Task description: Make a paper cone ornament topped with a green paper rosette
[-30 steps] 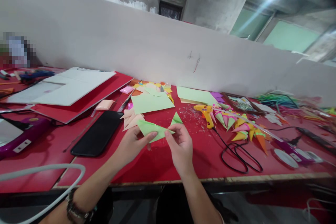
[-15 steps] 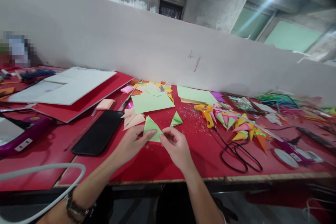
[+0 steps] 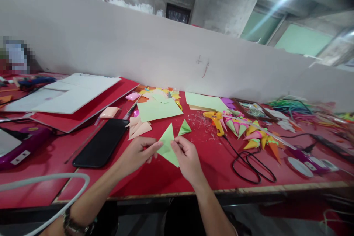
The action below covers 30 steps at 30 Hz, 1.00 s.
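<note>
Between my two hands is a piece of light green paper [image 3: 167, 143], held up over the red table as a pointed, diamond-like shape. My left hand [image 3: 143, 149] pinches its left corner between thumb and fingers. On the opposite side, my right hand [image 3: 186, 155] grips the edge, thumb in front. Just beyond my right hand lies a small folded green paper triangle [image 3: 184, 128]. A flat green sheet [image 3: 159, 110] rests behind the held piece, and peach paper pieces [image 3: 139, 127] lie to its left.
A black phone [image 3: 101, 143] lies left of my hands. To the right are a yellow glue gun [image 3: 216, 121] with a looping black cord and several colourful paper cones [image 3: 256, 136]. White boards [image 3: 80, 90] lie at the back left, before a grey partition [image 3: 155, 51].
The green paper has gone from a compact triangle to a taller pointed shape, reaching further up and down. My right hand has shifted slightly. The small triangle stays on the table.
</note>
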Available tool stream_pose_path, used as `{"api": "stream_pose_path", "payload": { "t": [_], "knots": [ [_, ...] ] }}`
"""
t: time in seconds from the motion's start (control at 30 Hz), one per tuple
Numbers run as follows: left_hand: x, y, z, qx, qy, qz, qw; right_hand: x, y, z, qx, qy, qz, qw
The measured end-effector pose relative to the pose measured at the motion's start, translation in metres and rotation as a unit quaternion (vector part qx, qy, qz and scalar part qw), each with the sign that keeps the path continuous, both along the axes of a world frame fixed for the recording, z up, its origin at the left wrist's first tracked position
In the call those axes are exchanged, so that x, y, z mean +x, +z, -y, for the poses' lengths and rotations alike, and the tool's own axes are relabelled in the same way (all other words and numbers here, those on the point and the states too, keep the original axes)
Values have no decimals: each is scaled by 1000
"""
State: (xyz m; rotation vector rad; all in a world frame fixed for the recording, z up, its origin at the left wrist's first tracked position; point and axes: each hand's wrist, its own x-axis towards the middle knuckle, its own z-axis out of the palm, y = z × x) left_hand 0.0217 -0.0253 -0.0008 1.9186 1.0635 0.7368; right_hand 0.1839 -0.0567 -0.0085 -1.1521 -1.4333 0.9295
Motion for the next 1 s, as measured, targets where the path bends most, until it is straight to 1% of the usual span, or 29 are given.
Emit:
{"api": "stream_pose_path", "payload": {
  "t": [0.1, 0.17, 0.2, 0.27, 0.33, 0.37, 0.4, 0.5, 0.53, 0.8, 0.93, 1.0],
  "knots": [
    [-2, 0, -1, -1, 16, -2, 1000, -1, -2, -1, -17, -9, -46, 999],
    [-2, 0, -1, 10, 23, 2, 1000, -3, -4, -1, -52, 6, -98, 994],
    [-1, 0, -1, 15, 23, 5, 1000, -4, -6, -1, -76, 23, -128, 989],
    [-1, 1, 0, 23, 16, 9, 1000, -8, -8, 0, -128, 78, -176, 973],
    [-1, 1, 0, 29, 12, 11, 999, -10, -8, 1, -166, 125, -187, 960],
    [-1, 1, 0, 31, 12, 11, 999, -11, -8, 2, -177, 129, -184, 958],
    [-1, 0, -1, 32, 14, 11, 999, -11, -8, 2, -182, 118, -180, 959],
    [-1, 0, -1, 34, 11, 7, 999, -12, -8, 3, -167, 51, -176, 969],
    [-1, 0, -1, 35, 9, 6, 999, -11, -7, 3, -158, 41, -174, 971],
    [-2, 3, -1, 33, 3, 1, 999, -9, -2, 2, -122, 49, -108, 986],
    [-1, 1, -2, 45, 8, -24, 999, -8, -4, 2, -103, 59, -73, 990],
    [0, -1, -2, 48, 0, -31, 998, -8, -6, 1, -93, 66, -55, 992]
  ]
}}
